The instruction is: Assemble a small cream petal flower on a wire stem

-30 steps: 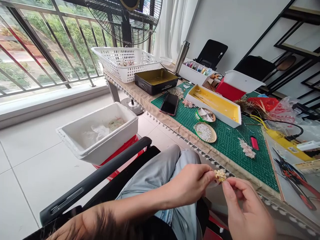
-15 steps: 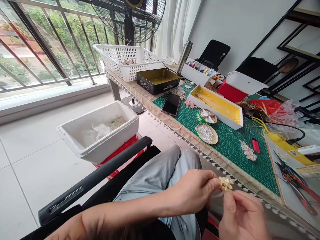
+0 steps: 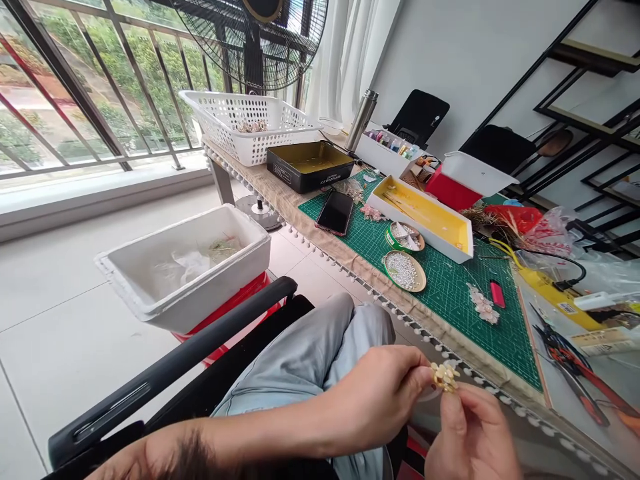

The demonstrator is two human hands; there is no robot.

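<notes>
A small pale-yellow flower ornament (image 3: 445,376) with petals and what look like beads is pinched between my two hands above my lap, beside the table's fringed edge. My left hand (image 3: 387,393) comes from the left and grips the flower's left side between thumb and forefinger. From below, my right hand (image 3: 473,433) holds its underside with thumb and fingertips pressed together. A clear loop-like piece shows faintly beneath my left fingers; its kind is unclear. On the green cutting mat (image 3: 450,320) lies a pink flower piece (image 3: 483,305), nearest to my hands.
Round tins of beads (image 3: 405,271), a phone (image 3: 335,213) and a yellow-lined tray (image 3: 423,217) rest on the mat. Pliers (image 3: 570,367) and a yellow power strip (image 3: 560,297) lie right. A black tin (image 3: 310,167) and white basket (image 3: 250,127) stand farther left. A white bin (image 3: 185,267) stands by the armrest (image 3: 175,367).
The view has shifted slightly, so the table and hands appear a little farther left. The flower is turned somewhat between my fingers; both hands keep hold of it.
</notes>
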